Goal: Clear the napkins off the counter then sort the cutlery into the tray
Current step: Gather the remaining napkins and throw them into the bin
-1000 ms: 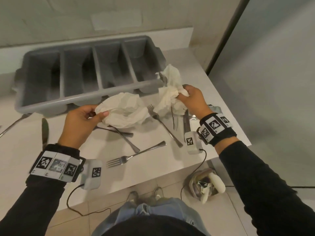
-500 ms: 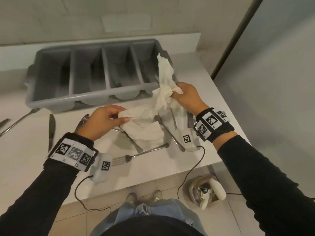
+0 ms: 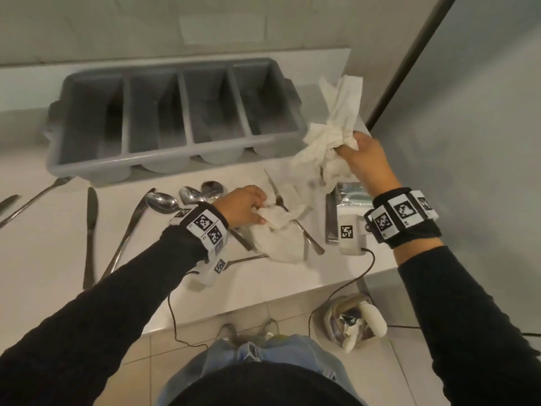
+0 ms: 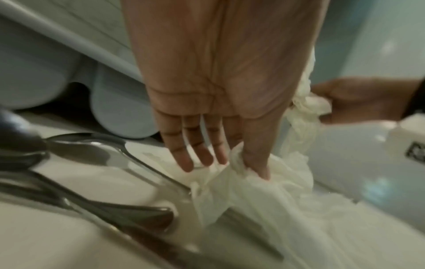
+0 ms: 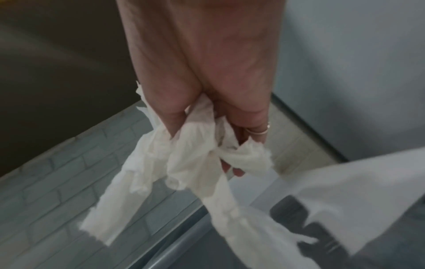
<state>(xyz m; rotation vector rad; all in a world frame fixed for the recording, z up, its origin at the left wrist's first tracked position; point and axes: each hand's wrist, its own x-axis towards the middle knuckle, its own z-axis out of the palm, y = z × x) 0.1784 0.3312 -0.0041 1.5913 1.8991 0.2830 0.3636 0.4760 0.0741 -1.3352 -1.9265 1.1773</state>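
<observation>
My right hand (image 3: 355,149) (image 5: 220,145) grips a bunch of crumpled white napkins (image 3: 336,127) (image 5: 184,163), lifted above the counter's right end. My left hand (image 3: 248,206) (image 4: 230,163) pinches another crumpled white napkin (image 3: 281,232) (image 4: 264,191) that lies over a fork (image 3: 292,212). The grey four-compartment cutlery tray (image 3: 175,150) stands at the back with nothing in it. Three spoons (image 3: 164,202) (image 4: 92,151), a knife (image 3: 90,230) and more cutlery lie on the white counter (image 3: 44,259).
A foil packet (image 3: 351,197) lies under my right wrist. More cutlery (image 3: 35,197) sits at the far left. A small bin (image 3: 348,320) with rubbish stands on the floor below the counter's right end. A grey wall panel (image 3: 468,142) bounds the right.
My right hand has lifted its napkins up and to the right. My left hand has carried its napkin rightward and lowered it onto the fork, uncovering the spoons.
</observation>
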